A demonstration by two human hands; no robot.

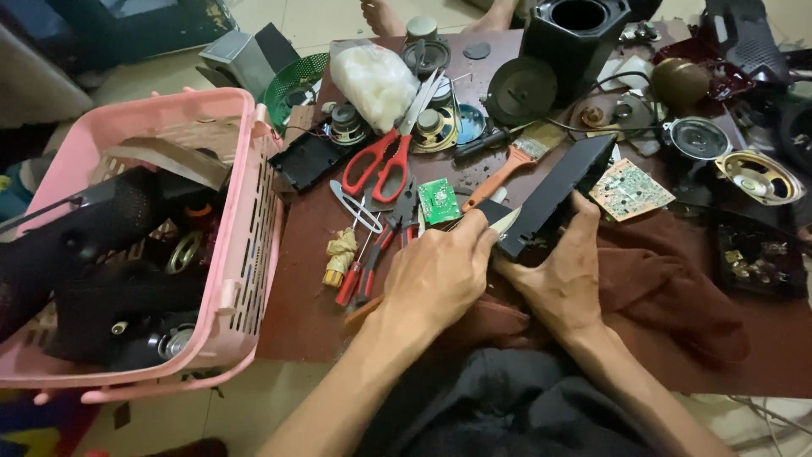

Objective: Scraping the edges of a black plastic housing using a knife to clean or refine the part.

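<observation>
A: Speaker housing (pixel 554 196), long and black, sits between the 2 hands. The right hand (pixel 565 275) wraps its near end from below, thumb on the side facing up, fingers closed around it. I think this grip keeps the housing steady against the other hand's push.

B: And the left hand (pixel 438 275)?

A: It is closed on a pale blade (pixel 505 222), maybe a knife; the handle is hidden in the fist. The tip touches the near end of the housing, at the edge, likely to pry at a seam. I cannot see the seam itself.

B: Which way does the housing point?

A: Its long axis runs from the right hand up and away to the right, the far end raised and pointing toward the black bucket-like speaker shell (pixel 575 38).

B: What is around the hands?

A: Just beyond the left hand lie a small green circuit board (pixel 438 200), red-handled scissors (pixel 391 152) and red-handled pliers (pixel 378 252). A brush with orange handle (pixel 507 165) is just past the blade. Beyond the right hand lies a pale circuit board (pixel 630 189). Under both wrists is dark red cloth (pixel 677 279). Well to the left of the left hand stands a pink basket (pixel 245 237) full of black parts.
</observation>
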